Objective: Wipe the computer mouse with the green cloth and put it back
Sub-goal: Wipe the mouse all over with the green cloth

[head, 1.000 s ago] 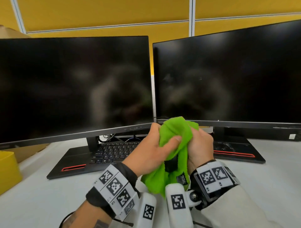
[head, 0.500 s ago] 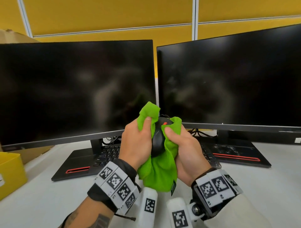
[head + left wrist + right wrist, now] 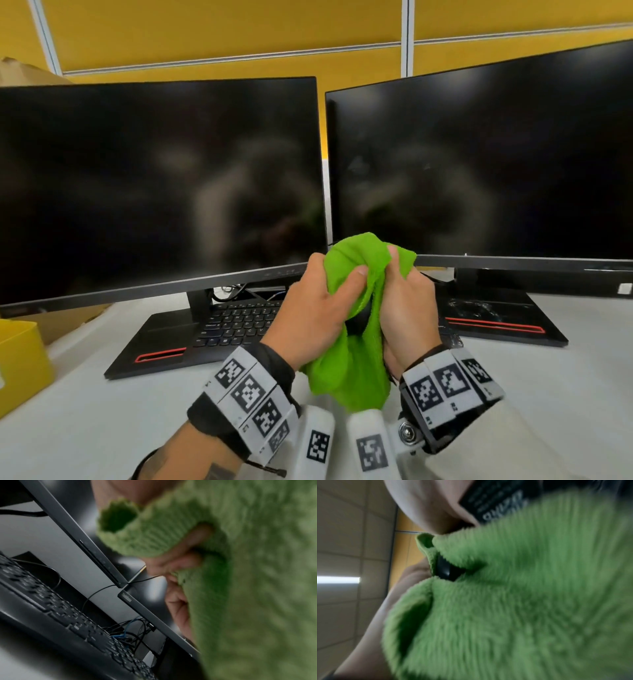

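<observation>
Setting: office cubicle with yellow partition panels divided by pale metal strips; white desk in front.

Left monitor: large, dark screen, switched off, on a black stand with a flat base bearing a red stripe.

Right monitor: same kind, dark, set edge to edge beside the left one; its base also carries a red stripe.

Keyboard: black, lying under the left monitor's lower edge, partly hidden by the hands.

Yellow bin: at the desk's left edge, cut off by the frame.

Cables: black and blue tangle behind the keyboard, below the monitor bezels.

Green cloth: fleecy, bunched between both hands and held up above the desk in front of the gap between the monitors; a loose end hangs down toward the wrists. A black label is sewn at one edge, seen blurred in the right wrist view.

Left hand: fingers curled round the cloth's left side, thumb pressed across the front fold.

Right hand: clasped round the cloth's right side, thumb tip up on the top fold.

Computer mouse: black, almost wholly wrapped in the cloth between the two hands; only a small glossy patch shows through a gap in the folds. Which hand bears it through the fabric is probably not decidable from these views.
</observation>
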